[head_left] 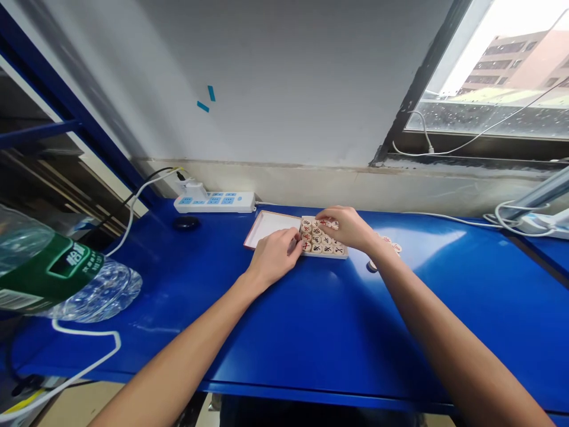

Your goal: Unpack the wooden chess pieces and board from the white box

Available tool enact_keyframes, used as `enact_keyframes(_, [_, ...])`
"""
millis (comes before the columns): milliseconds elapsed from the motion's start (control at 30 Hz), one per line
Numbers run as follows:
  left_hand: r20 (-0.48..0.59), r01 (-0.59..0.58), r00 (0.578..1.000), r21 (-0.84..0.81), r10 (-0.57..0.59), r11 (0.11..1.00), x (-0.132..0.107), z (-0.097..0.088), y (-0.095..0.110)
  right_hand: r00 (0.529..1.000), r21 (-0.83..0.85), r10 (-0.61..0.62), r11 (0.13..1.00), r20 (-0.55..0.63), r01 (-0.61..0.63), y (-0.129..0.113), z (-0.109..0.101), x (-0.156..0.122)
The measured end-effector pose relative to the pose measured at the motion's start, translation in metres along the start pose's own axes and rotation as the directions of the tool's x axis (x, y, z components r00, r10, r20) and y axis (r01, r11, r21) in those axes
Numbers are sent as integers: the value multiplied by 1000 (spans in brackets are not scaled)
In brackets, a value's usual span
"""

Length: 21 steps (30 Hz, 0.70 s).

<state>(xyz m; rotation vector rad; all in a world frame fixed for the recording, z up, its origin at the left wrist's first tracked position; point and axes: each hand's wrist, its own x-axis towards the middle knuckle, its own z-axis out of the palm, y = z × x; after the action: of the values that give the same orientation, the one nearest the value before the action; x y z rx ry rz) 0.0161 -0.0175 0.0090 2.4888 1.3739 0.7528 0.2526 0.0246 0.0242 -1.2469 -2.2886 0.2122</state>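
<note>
Centre frame, a shallow tray (268,228) sits on the blue table (311,332), its right part filled with rows of round game pieces (322,241), its left part bare white. Left hand (275,255) is loosely curled, fingers against the tray's near edge; a grip can't be told. Right hand (347,228) has fingertips bent onto the far row of pieces; whether it pinches one can't be told. Loose pieces (392,245) lie just right of the right wrist. Power strip (216,201) upper left of the tray, plastic bottle (48,273) at the left edge.

Workroom, blue metal bench (311,332), power strip (216,202) (plugged in), window (498,77)
</note>
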Motion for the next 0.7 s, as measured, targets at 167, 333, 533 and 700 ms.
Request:
enact_keyframes(167, [9, 3, 1000, 15, -3, 1000, -1, 0, 2, 987, 17, 61, 998, -147, -59, 9, -16, -43])
enact_keyframes(333, [-3, 5, 1000, 10, -5, 1000, -1, 1, 2, 985, -24, 135, 990, -108, -138, 23, -32, -79])
enact_keyframes(533, [-7, 23, 1000, 9, -23, 1000, 0, 4, -1, 967, 36, 225, 972, 124, -231, 37, -44, -91])
enact_keyframes(700, [19, 44, 999, 14, -44, 999, 1, 2, 0, 965, -27, 244, 970, 92, -243, 43, -44, -94])
